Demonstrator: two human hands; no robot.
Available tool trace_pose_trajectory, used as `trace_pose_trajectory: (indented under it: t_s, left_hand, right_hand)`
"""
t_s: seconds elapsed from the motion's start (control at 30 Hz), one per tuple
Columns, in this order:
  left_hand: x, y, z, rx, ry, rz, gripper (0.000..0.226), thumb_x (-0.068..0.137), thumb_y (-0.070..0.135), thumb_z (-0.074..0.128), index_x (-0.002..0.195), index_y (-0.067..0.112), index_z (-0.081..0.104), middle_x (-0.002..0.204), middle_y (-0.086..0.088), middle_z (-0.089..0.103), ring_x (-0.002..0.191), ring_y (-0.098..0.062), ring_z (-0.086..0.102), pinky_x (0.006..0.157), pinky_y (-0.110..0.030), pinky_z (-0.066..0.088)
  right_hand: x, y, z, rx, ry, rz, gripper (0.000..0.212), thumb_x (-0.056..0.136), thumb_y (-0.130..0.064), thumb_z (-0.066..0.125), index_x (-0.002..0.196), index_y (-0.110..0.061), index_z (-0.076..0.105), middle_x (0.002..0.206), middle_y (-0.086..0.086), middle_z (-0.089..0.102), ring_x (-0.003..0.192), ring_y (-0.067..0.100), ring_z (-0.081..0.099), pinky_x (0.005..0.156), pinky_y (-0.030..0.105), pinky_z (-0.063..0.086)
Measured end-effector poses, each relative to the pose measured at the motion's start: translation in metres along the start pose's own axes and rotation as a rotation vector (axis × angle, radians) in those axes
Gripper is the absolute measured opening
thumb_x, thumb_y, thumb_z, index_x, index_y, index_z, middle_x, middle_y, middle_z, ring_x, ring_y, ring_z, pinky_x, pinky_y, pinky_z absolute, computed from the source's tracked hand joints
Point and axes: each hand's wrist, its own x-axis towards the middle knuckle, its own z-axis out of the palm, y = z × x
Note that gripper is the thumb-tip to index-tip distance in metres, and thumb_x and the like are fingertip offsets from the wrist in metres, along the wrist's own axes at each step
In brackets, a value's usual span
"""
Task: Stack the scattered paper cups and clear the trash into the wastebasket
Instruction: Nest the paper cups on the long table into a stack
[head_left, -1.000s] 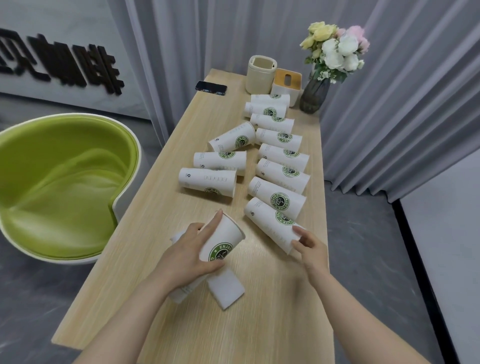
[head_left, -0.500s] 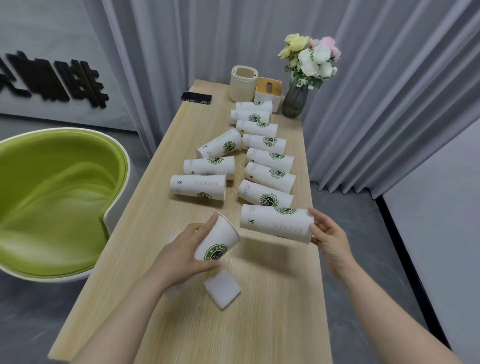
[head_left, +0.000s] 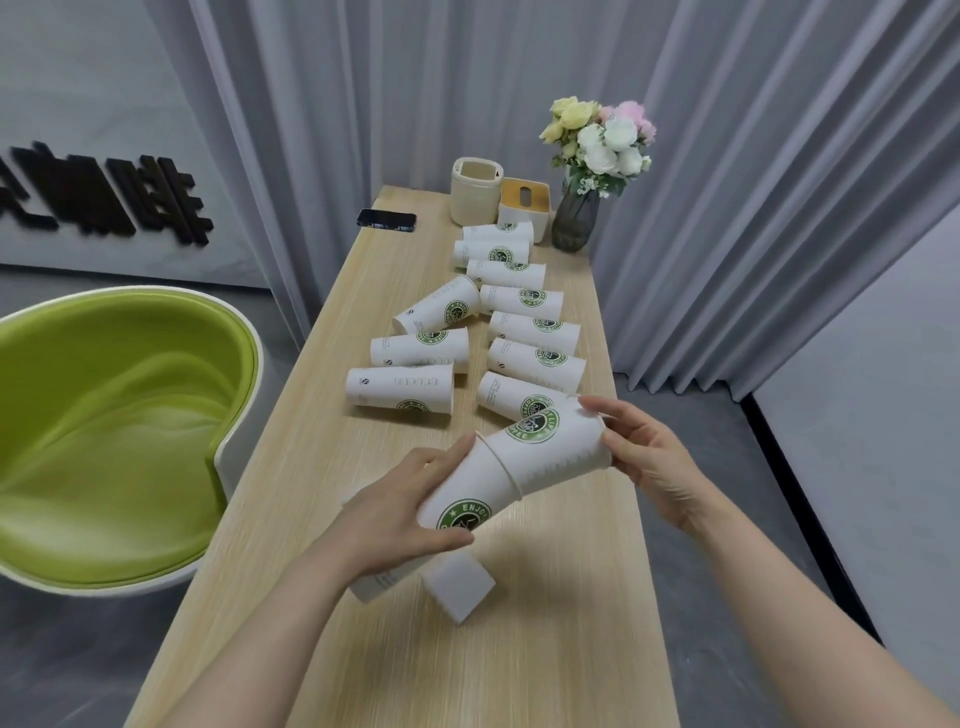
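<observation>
Right hand (head_left: 647, 457) moved cup (head_left: 556, 447) into stack (head_left: 467, 499).

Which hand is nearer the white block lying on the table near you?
Left. The left hand grips the cup stack just above the white block, at its upper left. The right hand holds the nested cup's rim, farther up and right.
</observation>
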Motion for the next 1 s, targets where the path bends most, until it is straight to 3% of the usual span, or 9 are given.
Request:
trace_pose_trajectory:
  t_s: [0.13,0.37,0.53,0.7,0.8,0.93,1.0]
  left_hand:
    - [0.002,0.004,-0.004,0.049,-0.028,0.033,0.096,0.076,0.059,0.066,0.138,0.064,-0.007,0.133,0.027,0.027,0.114,0.004,0.042,0.090,-0.027,0.046]
    - [0.007,0.019,0.004,0.103,-0.014,0.016,0.096,0.078,0.064,0.061,0.139,0.060,-0.012,0.137,0.021,0.028,0.119,-0.003,0.042,0.089,-0.030,0.046]
    - [0.017,0.048,0.031,0.147,0.048,-0.089,0.102,0.073,0.070,0.060,0.137,0.058,-0.019,0.138,0.018,0.033,0.122,-0.005,0.043,0.090,-0.031,0.045]
    - [0.040,0.082,0.075,0.067,0.110,-0.217,0.105,0.066,0.076,0.059,0.118,0.069,-0.032,0.132,0.018,0.038,0.121,-0.006,0.045,0.091,-0.031,0.045]
    - [0.048,0.102,0.101,0.019,0.171,-0.290,0.103,0.066,0.075,0.059,0.121,0.071,-0.027,0.125,0.019,0.039,0.116,-0.006,0.047,0.089,-0.030,0.045]
    - [0.056,0.125,0.134,-0.017,0.258,-0.383,0.098,0.070,0.068,0.065,0.133,0.066,-0.011,0.123,0.015,0.039,0.111,-0.009,0.051,0.085,-0.027,0.044]
    - [0.057,0.134,0.148,-0.022,0.295,-0.438,0.098,0.071,0.067,0.065,0.137,0.064,-0.006,0.122,0.014,0.039,0.110,-0.011,0.052,0.085,-0.029,0.045]
  right_hand:
    - [-0.004,0.001,0.021,0.058,-0.031,0.023,0.034,0.080,-0.030,0.067,0.114,-0.028,0.068,0.114,-0.003,0.066,0.100,0.014,0.053,0.088,0.036,0.035]
    - [-0.010,0.015,0.047,0.079,-0.074,0.005,0.032,0.085,-0.021,0.056,0.115,-0.026,0.067,0.120,-0.002,0.064,0.103,0.009,0.056,0.086,0.025,0.042]
    - [-0.016,0.025,0.034,0.078,-0.147,0.017,0.031,0.086,-0.019,0.054,0.113,-0.027,0.067,0.115,-0.003,0.065,0.103,0.014,0.054,0.088,0.029,0.041]
    - [-0.015,0.029,-0.011,0.038,-0.257,0.079,0.032,0.087,-0.021,0.055,0.115,-0.028,0.067,0.112,0.000,0.065,0.105,0.018,0.056,0.090,0.033,0.042]
    - [-0.012,0.027,-0.041,0.015,-0.354,0.097,0.033,0.086,-0.020,0.055,0.118,-0.025,0.066,0.108,0.001,0.066,0.104,0.017,0.057,0.089,0.027,0.045]
    - [-0.005,0.030,-0.075,-0.041,-0.487,0.128,0.038,0.088,-0.019,0.056,0.125,-0.022,0.061,0.110,0.009,0.063,0.104,0.022,0.057,0.092,0.036,0.044]
    - [-0.001,0.029,-0.089,-0.062,-0.536,0.128,0.040,0.089,-0.017,0.058,0.129,-0.019,0.058,0.104,0.007,0.063,0.097,0.018,0.059,0.089,0.033,0.046]
